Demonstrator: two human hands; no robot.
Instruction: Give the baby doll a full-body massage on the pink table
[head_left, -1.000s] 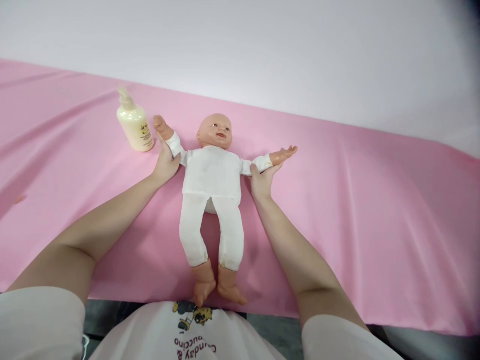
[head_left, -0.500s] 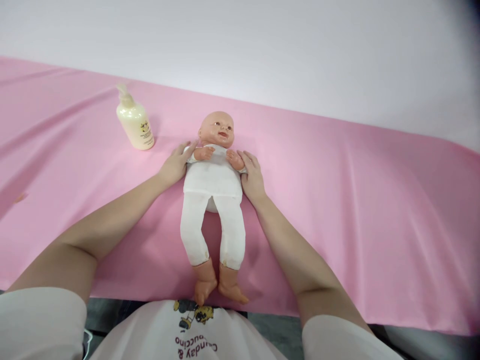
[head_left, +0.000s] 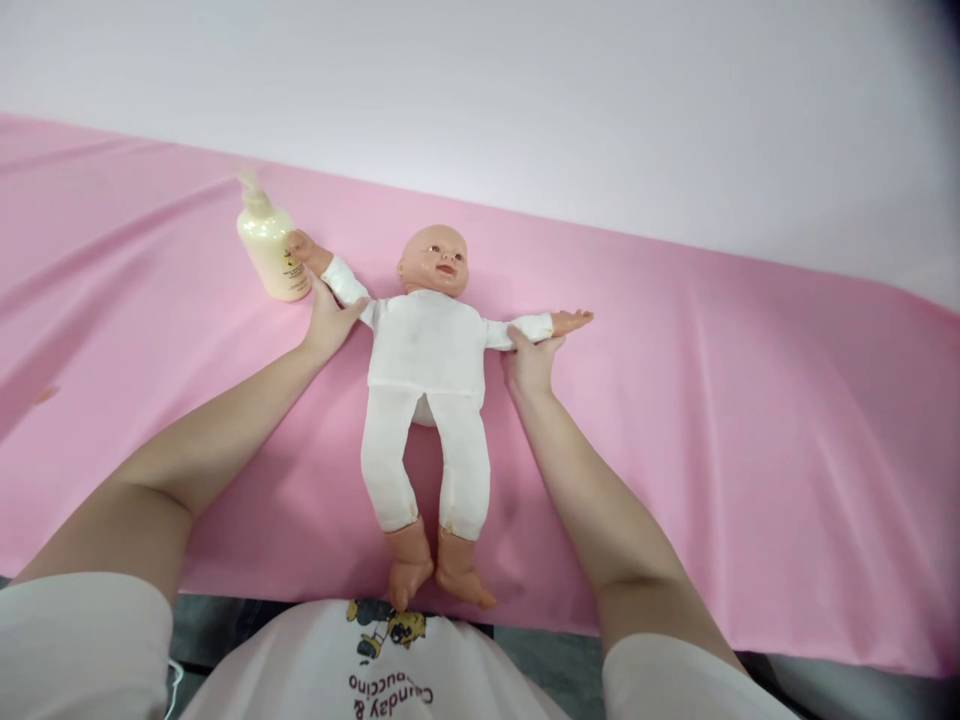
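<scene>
A baby doll (head_left: 427,345) in a white top and trousers lies on its back, feet toward me, with both arms spread out sideways. My left hand (head_left: 330,318) grips the doll's arm on the left side, its thumb on the white sleeve and its other fingers hidden beneath. On the other side, my right hand (head_left: 532,362) is closed around the doll's other arm, thumb on top of the sleeve. The doll's small left-side hand overlaps a cream pump bottle (head_left: 262,255) in view; whether they touch I cannot tell.
A pink cloth (head_left: 645,450) with folds covers the table beneath the doll. Behind its far edge rises a plain white wall (head_left: 525,100). The near table edge runs in front of my body.
The doll's arms were bent in over its chest and are now stretched out to both sides. My hands have moved outward and now hold the arms.
</scene>
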